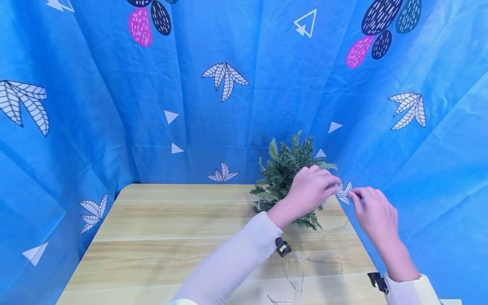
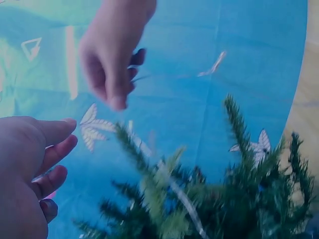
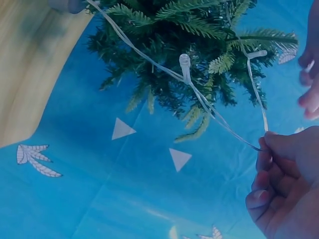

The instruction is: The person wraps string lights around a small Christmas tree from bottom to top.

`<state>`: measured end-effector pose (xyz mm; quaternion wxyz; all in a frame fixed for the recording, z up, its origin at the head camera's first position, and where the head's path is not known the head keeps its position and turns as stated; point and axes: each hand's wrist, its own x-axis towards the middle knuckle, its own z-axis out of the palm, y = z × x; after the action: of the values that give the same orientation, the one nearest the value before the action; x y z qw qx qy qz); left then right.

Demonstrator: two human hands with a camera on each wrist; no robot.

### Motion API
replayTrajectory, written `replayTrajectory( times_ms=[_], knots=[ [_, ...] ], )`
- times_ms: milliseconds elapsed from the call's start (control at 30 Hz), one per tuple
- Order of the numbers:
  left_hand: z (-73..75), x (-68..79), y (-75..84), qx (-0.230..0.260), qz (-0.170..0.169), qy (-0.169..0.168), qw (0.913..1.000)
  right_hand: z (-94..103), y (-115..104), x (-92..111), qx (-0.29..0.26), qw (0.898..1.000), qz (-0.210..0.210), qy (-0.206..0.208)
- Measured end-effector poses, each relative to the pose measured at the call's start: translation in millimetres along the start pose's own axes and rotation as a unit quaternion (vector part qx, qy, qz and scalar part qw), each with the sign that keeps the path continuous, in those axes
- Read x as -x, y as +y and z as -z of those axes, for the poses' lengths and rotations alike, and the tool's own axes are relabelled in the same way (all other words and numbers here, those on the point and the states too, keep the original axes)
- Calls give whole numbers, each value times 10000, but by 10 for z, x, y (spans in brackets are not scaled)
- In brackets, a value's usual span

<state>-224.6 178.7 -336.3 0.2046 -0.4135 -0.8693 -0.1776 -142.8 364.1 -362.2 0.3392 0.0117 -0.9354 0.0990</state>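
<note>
A small artificial Christmas tree (image 1: 280, 173) with green needled branches stands at the back right of the table. My right hand (image 1: 379, 214) is to its right, pinching the thin clear wire of a string of lights (image 3: 185, 67) between thumb and forefinger. From that pinch, the wire runs back to the branches in two stretches, each with a small clear bulb. In front of the tree, my left hand (image 1: 310, 186) reaches across it toward the right hand. Its fingers (image 2: 57, 130) are loosely bent, with nothing between them in the left wrist view.
More of the light string's wire (image 1: 302, 275) lies in loose bends on the wooden table (image 1: 160, 237), near its front right. A blue patterned cloth (image 1: 236, 127) hangs behind and along both sides. The table's right edge passes below my right hand.
</note>
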Motion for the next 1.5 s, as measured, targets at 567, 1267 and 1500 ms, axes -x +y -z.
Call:
replayTrajectory(
  times_ms=[567, 1267, 1500],
  knots=[
    [-320, -158, 156, -336, 220, -182, 9990, 111, -47, -91, 10, 9995, 283, -99],
    [-430, -94, 175, -516, 532, 277, 9969, -3, 250, -306, 516, 9764, 1761, 1138],
    [-447, -78, 183, -383, 634, 322, 9967, 20, 317, -444, 660, 9748, 1756, 1207]
  ],
)
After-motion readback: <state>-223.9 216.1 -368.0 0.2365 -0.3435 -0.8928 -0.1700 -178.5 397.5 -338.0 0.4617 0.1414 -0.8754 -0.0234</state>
